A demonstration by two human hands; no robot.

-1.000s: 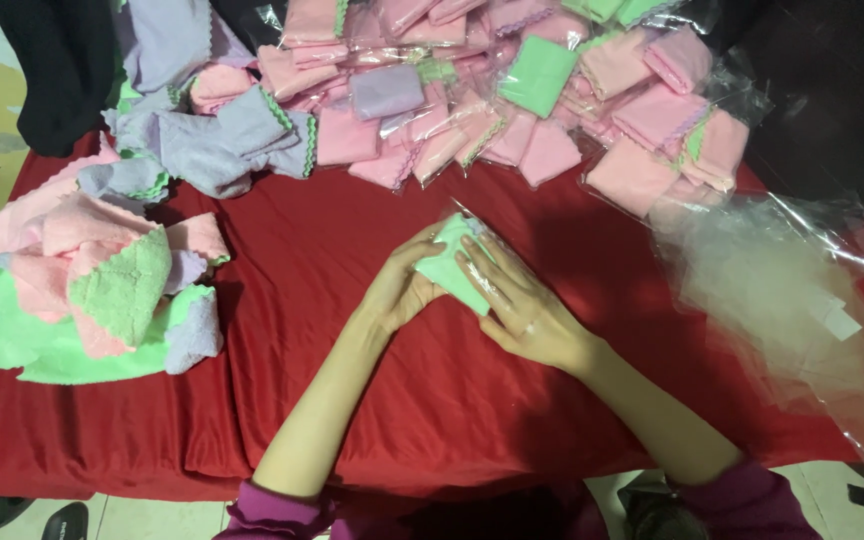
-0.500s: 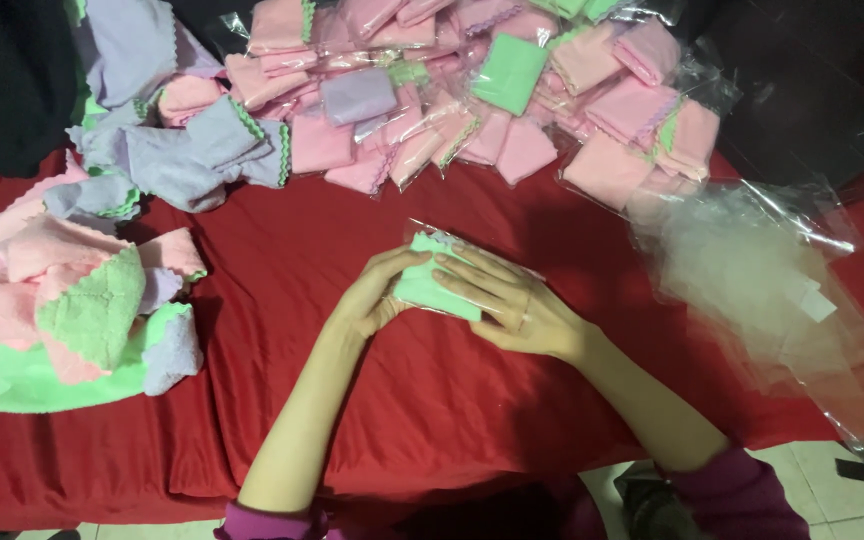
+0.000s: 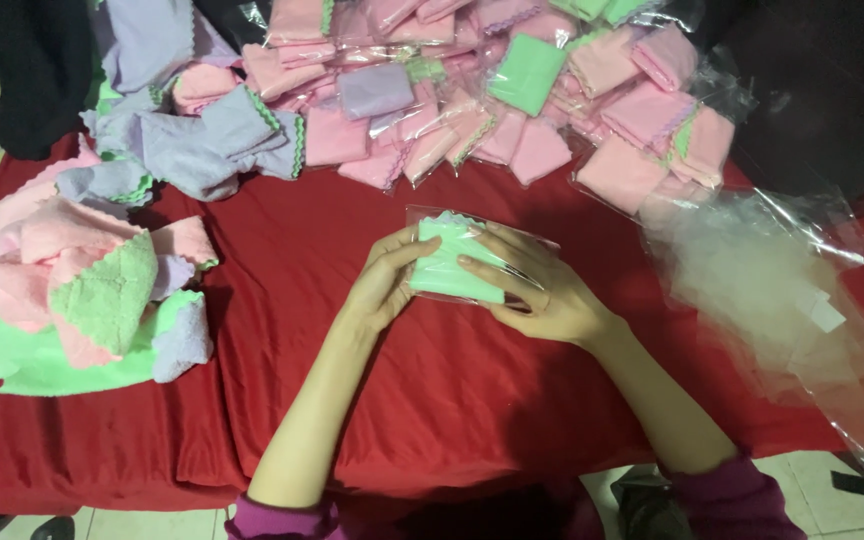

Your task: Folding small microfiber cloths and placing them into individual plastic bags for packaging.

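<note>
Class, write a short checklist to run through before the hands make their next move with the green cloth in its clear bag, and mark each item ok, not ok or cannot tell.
1. Both hands on the bag: left hand and right hand grip it. Ok.
2. Green cloth inside the clear bag: mostly in. Ok.
3. Cloth folded flat: cannot tell.
4. Bag mouth closed: cannot tell.
5. Bare red cover beneath to set it down: ok.
6. Empty bags beside the right hand: ok.

Both hands, left hand [image 3: 384, 283] and right hand [image 3: 542, 290], hold a folded green cloth [image 3: 449, 262] in a clear bag. Bagged cloths [image 3: 512, 90] lie beyond on the red surface [image 3: 352, 220].
</note>
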